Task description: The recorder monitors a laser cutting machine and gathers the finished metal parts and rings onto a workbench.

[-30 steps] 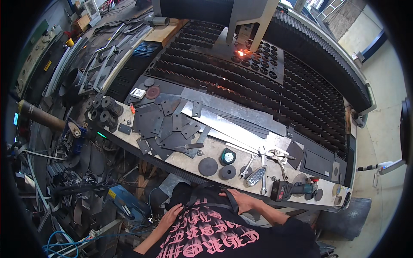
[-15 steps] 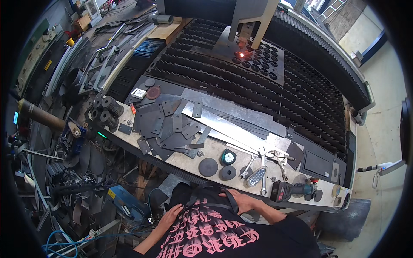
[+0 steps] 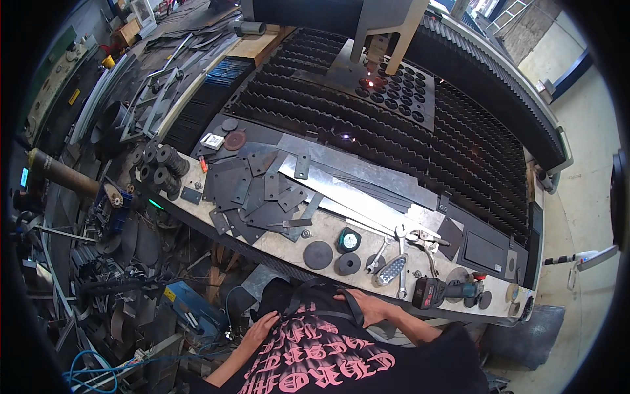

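Note:
My left hand [image 3: 264, 326] rests on the front of my black shirt [image 3: 315, 358] with pink lettering, fingers laid against the cloth. On the other side, my right hand [image 3: 369, 308] lies at my waist beside a dark strap [image 3: 354, 307], its fingers stretched out and partly hidden by that strap. Neither hand holds a tool. Beyond them, on the machine's front ledge, are a tape measure [image 3: 348, 240], a combination wrench [image 3: 401, 262], locking pliers [image 3: 426, 244] and a cordless angle grinder [image 3: 453, 291]. Black discs [image 3: 318, 255] lie nearby.
A cutting head [image 3: 376, 56] glows over a sheet with round holes [image 3: 410, 98], on a bed of toothed slats [image 3: 289, 105]. Flat drilled plates [image 3: 252, 190] and stacked discs [image 3: 164, 167] cover the ledge's left. Scrap metal [image 3: 98, 276] and a blue box [image 3: 193, 312] lie at left.
The glow under the cutting head has dimmed, and a bright spark now shows on the slats nearer to me. My hands stay put.

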